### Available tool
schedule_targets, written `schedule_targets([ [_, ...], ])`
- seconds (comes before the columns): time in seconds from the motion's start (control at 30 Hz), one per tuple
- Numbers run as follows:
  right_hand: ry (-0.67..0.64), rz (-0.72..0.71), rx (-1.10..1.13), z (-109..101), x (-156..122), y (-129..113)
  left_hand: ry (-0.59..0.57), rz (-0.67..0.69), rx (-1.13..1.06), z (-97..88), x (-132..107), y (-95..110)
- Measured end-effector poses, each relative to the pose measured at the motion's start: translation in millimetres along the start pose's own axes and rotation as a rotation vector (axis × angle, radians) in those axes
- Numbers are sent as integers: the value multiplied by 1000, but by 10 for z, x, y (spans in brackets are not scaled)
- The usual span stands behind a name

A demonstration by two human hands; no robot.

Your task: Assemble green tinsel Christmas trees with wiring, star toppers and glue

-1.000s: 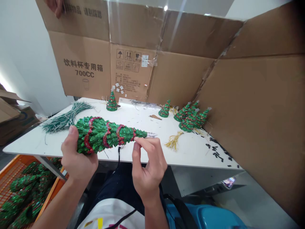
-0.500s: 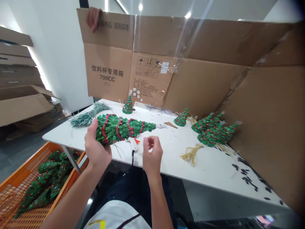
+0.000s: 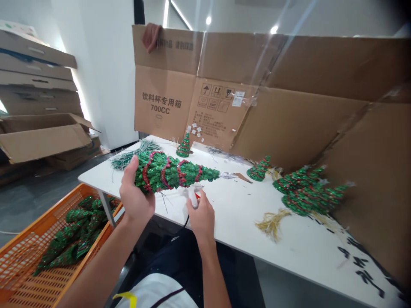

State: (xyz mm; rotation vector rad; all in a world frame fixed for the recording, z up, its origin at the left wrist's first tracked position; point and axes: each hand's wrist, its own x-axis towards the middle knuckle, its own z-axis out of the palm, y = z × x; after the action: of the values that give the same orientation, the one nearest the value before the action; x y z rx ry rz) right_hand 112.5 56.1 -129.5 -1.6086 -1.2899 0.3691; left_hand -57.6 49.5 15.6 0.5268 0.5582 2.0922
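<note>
1. At the near edge of the white table (image 3: 234, 231), a glittery green tinsel cone tree (image 3: 171, 174) with red trim is held roughly level, its tip pointed right and its wide end left.
2. The wide end is clasped by the left hand (image 3: 136, 201), its fingers wrapped closed around the cone and its thumb pressed on top.
3. The right hand (image 3: 201, 220) is closed around a white glue gun (image 3: 192, 196), which is held just below the cone; contact between them cannot be told. A black cord (image 3: 185, 222) is trailed from it.
4. Left of the table, an orange plastic crate (image 3: 58, 252) is filled with more green tinsel cones (image 3: 72, 239), piled on their sides.
5. Smaller green trees (image 3: 258, 169) are stood on the table's far right, near a tuft of gold strands (image 3: 272, 223). A bundle of green wires (image 3: 135, 155) is laid at the far left, and a cardboard sheet (image 3: 167, 98) is stood along the far edge.
</note>
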Motion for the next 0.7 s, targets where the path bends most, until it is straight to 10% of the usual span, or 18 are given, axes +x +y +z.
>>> schedule_targets([
  [0.27,262,123,623,-248,190,-40,-5,49,-20,-44,108,118],
  [0.53,-46,-138,1096,-636,-37,-416,39,85,-14,-67,151,90],
  [0.7,-120,-425,928,-723,-192,-541,36,137,-4,-85,171,62],
])
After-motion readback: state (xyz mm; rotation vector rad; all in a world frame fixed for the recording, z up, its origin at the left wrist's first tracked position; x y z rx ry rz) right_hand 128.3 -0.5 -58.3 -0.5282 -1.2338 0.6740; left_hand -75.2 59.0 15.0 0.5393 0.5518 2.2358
